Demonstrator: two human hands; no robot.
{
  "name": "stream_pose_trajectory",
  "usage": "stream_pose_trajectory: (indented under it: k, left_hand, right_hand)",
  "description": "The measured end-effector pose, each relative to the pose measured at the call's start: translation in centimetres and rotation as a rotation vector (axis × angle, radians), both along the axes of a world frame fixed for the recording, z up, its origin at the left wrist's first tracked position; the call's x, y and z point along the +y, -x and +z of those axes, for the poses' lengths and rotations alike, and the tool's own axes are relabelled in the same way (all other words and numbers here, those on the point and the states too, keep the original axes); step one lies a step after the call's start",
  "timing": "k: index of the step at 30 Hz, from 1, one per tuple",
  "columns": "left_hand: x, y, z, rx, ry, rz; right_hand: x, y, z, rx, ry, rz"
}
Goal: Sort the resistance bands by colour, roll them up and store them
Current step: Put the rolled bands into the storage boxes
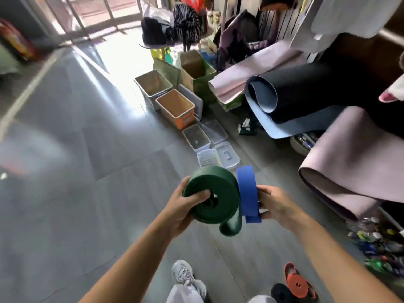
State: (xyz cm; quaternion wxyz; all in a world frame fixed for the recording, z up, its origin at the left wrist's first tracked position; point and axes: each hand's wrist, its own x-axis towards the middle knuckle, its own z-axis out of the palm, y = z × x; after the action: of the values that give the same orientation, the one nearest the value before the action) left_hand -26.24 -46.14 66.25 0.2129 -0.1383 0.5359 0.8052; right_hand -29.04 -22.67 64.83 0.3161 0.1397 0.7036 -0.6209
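Observation:
A rolled dark green resistance band [215, 194] is held in front of me at chest height, its loose end curling down below the roll. My left hand [183, 206] grips this roll, thumb pressed near its centre hole. A blue band [248, 193], folded flat and upright, touches the green roll's right side. My right hand [274, 204] grips the blue band from the right. On the floor at the bottom right lie a rolled red band [298, 282] and a rolled black band [281, 291].
A row of open bins runs up the floor ahead: clear plastic boxes [197, 138], an orange bin [175, 106], a grey bin [153, 84]. Rolled yoga mats [349, 154] lean at the right. Small coloured objects [380, 243] clutter the floor at the right edge. My shoe [182, 272] is below.

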Motion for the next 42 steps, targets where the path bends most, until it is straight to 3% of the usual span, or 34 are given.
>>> stream_pose_trajectory:
  k: [11, 19, 28, 33, 38, 42]
  left_hand:
    - [-15.1, 10.9, -1.7, -0.133, 0.149, -0.086]
    - [-21.6, 27.2, -4.8, -0.132, 0.318, -0.031]
    - [-26.4, 46.6, -5.2, 0.033, 0.568, -0.15]
    - [-28.2, 56.2, -7.3, 0.185, 0.715, -0.354]
    - [-30.2, 66.1, -11.8, 0.269, 0.824, -0.658]
    - [-30.6, 71.5, -14.7, 0.376, 0.922, -0.911]
  right_hand:
    - [-13.8, 10.7, -2.0, -0.113, -0.065, 0.004]
    - [-20.0, 24.9, -6.9, -0.095, -0.056, -0.165]
    - [-22.3, 40.0, -7.2, 0.004, -0.387, -0.365]
    - [-22.4, 42.9, -9.1, -0.07, -0.443, -0.586]
    - [-25.0, 43.8, -13.7, -0.183, -0.513, -0.915]
    - [-28.7, 44.4, -17.2, -0.291, -0.541, -1.054]
